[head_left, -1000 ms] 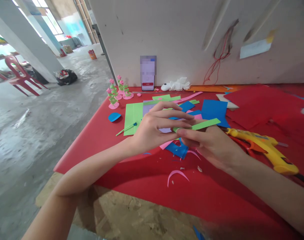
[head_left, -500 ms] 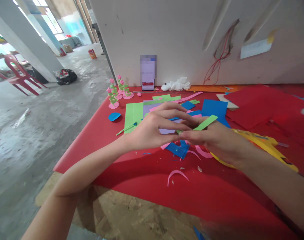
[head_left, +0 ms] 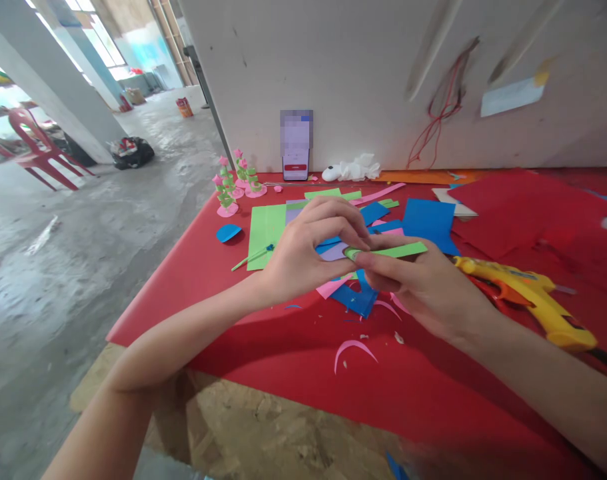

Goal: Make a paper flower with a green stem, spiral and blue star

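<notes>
Both my hands meet over the red table cover (head_left: 293, 373), pinching a narrow green paper strip (head_left: 400, 251). My left hand (head_left: 308, 250) curls its fingers over the strip's rolled left end. My right hand (head_left: 423, 283) grips the same end from below with thumb and forefinger, and the strip's free end points right. Under my hands lie blue (head_left: 428, 220), green (head_left: 266, 230), pink and lilac paper sheets and offcuts.
A yellow glue gun (head_left: 533, 300) lies right of my right hand, orange scissors partly under it. Small paper flower models (head_left: 228, 190) stand at the back left near a propped phone (head_left: 296, 147) and a white tissue (head_left: 353, 170). Pink curved scraps (head_left: 353, 348) lie in front.
My left fingers have curled in from stretched out and now pinch the strip's end. The strip tilted up half a second ago and is level again. My right hand drew back off the glue gun.
</notes>
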`<state>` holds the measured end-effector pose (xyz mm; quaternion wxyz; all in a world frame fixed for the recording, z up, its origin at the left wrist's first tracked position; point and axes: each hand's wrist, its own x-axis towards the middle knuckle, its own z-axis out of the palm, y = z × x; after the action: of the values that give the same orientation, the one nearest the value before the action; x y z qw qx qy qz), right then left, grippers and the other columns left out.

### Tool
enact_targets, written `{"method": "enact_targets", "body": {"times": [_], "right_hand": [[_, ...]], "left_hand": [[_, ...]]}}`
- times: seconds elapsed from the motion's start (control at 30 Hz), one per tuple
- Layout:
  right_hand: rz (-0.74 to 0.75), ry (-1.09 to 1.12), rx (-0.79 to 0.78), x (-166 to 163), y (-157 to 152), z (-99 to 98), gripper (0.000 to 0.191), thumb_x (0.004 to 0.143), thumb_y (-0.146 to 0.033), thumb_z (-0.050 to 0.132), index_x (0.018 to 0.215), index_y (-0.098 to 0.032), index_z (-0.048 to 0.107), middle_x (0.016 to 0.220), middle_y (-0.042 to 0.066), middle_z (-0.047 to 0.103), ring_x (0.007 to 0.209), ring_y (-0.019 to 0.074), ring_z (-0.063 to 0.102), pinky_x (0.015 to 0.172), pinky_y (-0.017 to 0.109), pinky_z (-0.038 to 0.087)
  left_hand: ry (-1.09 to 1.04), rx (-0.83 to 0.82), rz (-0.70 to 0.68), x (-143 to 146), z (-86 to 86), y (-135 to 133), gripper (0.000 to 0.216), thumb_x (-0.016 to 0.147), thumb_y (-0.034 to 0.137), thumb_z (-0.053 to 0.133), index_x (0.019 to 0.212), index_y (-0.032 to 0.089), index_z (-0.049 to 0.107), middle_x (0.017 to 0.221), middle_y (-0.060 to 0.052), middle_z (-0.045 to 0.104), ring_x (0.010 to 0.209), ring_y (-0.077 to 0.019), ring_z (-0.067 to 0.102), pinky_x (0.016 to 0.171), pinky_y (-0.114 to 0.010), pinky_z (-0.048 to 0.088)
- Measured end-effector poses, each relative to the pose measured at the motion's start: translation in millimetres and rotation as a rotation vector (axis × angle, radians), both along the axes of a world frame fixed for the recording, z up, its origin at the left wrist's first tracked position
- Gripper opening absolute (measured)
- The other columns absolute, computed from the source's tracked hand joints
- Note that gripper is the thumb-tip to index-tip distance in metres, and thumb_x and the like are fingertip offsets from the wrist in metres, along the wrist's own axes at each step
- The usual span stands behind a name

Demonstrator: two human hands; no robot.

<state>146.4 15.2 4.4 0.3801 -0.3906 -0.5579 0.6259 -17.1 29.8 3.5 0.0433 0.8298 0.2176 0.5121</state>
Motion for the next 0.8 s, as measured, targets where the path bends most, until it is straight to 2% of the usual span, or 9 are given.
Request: {"method": "enact_targets", "body": {"times": [0.13, 0.3, 0.43, 0.6, 0.8], "right_hand": [[-0.012, -0.059, 0.004, 3.2, 2.7, -0.2, 0.029, 0.058, -0.044, 0.077, 0.071, -0.020, 0.068, 0.056, -0.002, 0.044, 0.050, 0.0026, 0.033, 0.044, 0.019, 0.024], [0.020, -0.117, -0.024, 6.0, 4.4, 4.9, 0.029, 0.054, -0.043, 0.078, 0.072, -0.021, 0.071, 0.070, 0.002, 0.060, 0.062, 0.0071, 0.048, 0.051, 0.019, 0.037], [0.042, -0.122, -0.021, 5.7, 4.5, 8.4, 0.030, 0.051, -0.042, 0.079, 0.067, -0.020, 0.069, 0.066, 0.002, 0.057, 0.057, 0.0062, 0.045, 0.049, 0.020, 0.034], [0.002, -0.048, 0.035, 3.5, 2.1, 5.5, 0.027, 0.057, -0.039, 0.077, 0.071, -0.019, 0.066, 0.061, -0.002, 0.050, 0.051, 0.0032, 0.037, 0.045, 0.019, 0.028], [-0.046, 0.005, 0.011, -2.5, -3.4, 0.7, 0.034, 0.053, -0.041, 0.078, 0.077, -0.021, 0.065, 0.066, -0.002, 0.051, 0.054, 0.0036, 0.036, 0.047, 0.019, 0.028]], "left_hand": [[0.090, 0.032, -0.007, -1.0, -1.9, 2.1, 0.008, 0.080, 0.024, 0.064, 0.076, 0.018, 0.067, 0.094, -0.006, 0.068, 0.093, -0.0152, 0.061, 0.085, -0.034, 0.051], [0.202, 0.056, -0.110, -6.2, 2.4, 5.6, 0.012, 0.082, 0.025, 0.062, 0.091, 0.021, 0.069, 0.104, -0.007, 0.067, 0.103, -0.0170, 0.057, 0.091, -0.036, 0.050], [0.221, 0.099, -0.188, -7.7, 6.8, 5.2, 0.012, 0.084, 0.024, 0.059, 0.088, 0.019, 0.069, 0.102, -0.008, 0.068, 0.102, -0.0174, 0.058, 0.094, -0.037, 0.049], [0.082, 0.117, -0.046, -5.3, 3.2, 3.8, 0.006, 0.079, 0.024, 0.066, 0.080, 0.019, 0.069, 0.093, -0.007, 0.067, 0.096, -0.0186, 0.059, 0.088, -0.038, 0.049], [0.007, 0.031, -0.025, -4.7, 0.6, 1.6, 0.005, 0.075, 0.019, 0.069, 0.078, 0.020, 0.065, 0.090, -0.004, 0.064, 0.096, -0.0173, 0.058, 0.086, -0.036, 0.050]]}}
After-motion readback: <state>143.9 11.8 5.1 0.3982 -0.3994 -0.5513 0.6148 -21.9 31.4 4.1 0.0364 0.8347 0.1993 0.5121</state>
